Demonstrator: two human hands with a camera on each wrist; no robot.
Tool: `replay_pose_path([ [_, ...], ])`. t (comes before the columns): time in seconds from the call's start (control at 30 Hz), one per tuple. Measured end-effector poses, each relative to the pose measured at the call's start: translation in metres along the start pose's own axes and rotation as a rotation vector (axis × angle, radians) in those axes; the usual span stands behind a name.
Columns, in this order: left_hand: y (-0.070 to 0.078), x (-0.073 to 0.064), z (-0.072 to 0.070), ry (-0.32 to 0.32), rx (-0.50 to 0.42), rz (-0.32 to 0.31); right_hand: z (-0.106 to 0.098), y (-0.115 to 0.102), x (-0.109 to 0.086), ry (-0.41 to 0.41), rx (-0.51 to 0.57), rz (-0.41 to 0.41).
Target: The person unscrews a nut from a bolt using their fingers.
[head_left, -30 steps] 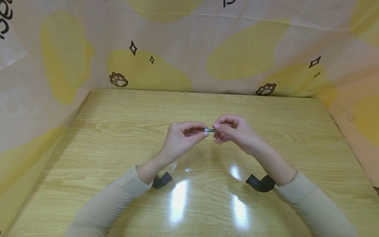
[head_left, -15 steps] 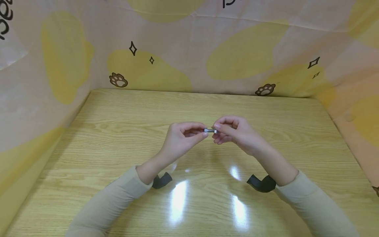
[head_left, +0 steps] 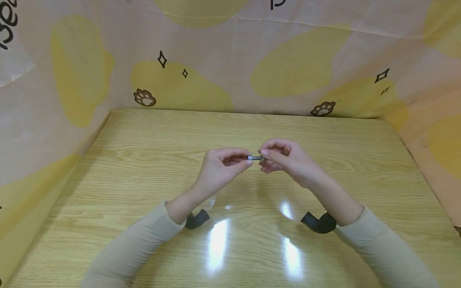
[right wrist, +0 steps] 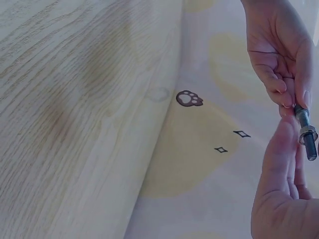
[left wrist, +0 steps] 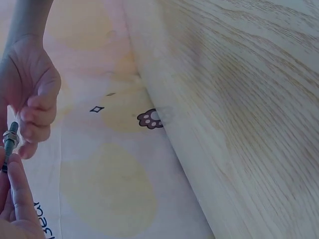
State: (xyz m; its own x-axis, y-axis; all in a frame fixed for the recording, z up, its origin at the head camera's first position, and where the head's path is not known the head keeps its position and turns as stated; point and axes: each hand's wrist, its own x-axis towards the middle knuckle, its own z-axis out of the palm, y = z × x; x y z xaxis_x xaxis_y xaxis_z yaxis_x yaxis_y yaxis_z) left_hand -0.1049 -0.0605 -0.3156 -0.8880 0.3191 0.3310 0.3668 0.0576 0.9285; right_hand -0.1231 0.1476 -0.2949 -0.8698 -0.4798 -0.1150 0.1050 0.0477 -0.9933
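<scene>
A small metal bolt [head_left: 255, 158] lies roughly level between the two hands, above the table. My left hand [head_left: 223, 165] pinches its head end between thumb and fingertips. A hex nut [right wrist: 308, 135] sits around the threaded shank, and the bolt's dark end [right wrist: 311, 151] sticks out past it. My right hand [head_left: 288, 162] has its thumb and forefinger at the nut, one on each side. In the left wrist view the nut [left wrist: 10, 138] shows on the thread, with a washer-like rim; the bolt's head is mostly covered by the left fingers.
Beneath the hands is a wood-grain table [head_left: 173, 132], with bright light reflections near the front. A pale cloth [head_left: 237, 52] with yellow patches and paw prints encloses the back and sides. Black bands [head_left: 318, 223] show at both wrists.
The right fingers moved slightly off the nut half a second ago, showing it more fully, and are now back around it. The left hand and bolt have stayed almost still.
</scene>
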Motion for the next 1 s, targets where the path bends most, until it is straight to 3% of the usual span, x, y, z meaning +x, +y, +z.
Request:
replay_pose_path([
  [0.1, -0.0001, 0.0002, 0.0002, 0.002, 0.003, 0.007, -0.0002, 0.0002, 0.0, -0.004, 0.013, 0.008],
  [0.33, 0.0002, -0.0006, -0.0002, 0.005, 0.01, 0.016, -0.0012, 0.0002, -0.0026, -0.009, 0.032, -0.058],
  [0.57, 0.0006, 0.0001, 0.0, 0.008, 0.004, 0.002, 0.0004, -0.001, -0.0009, 0.001, 0.01, -0.006],
  [0.87, -0.0003, -0.0006, -0.0008, 0.01, 0.001, -0.006, -0.0002, 0.0003, -0.0024, -0.007, -0.02, -0.047],
  [1.0, 0.0001, -0.0006, -0.0005, 0.011, -0.003, -0.005, 0.0, 0.0019, -0.0004, -0.009, -0.034, -0.026],
])
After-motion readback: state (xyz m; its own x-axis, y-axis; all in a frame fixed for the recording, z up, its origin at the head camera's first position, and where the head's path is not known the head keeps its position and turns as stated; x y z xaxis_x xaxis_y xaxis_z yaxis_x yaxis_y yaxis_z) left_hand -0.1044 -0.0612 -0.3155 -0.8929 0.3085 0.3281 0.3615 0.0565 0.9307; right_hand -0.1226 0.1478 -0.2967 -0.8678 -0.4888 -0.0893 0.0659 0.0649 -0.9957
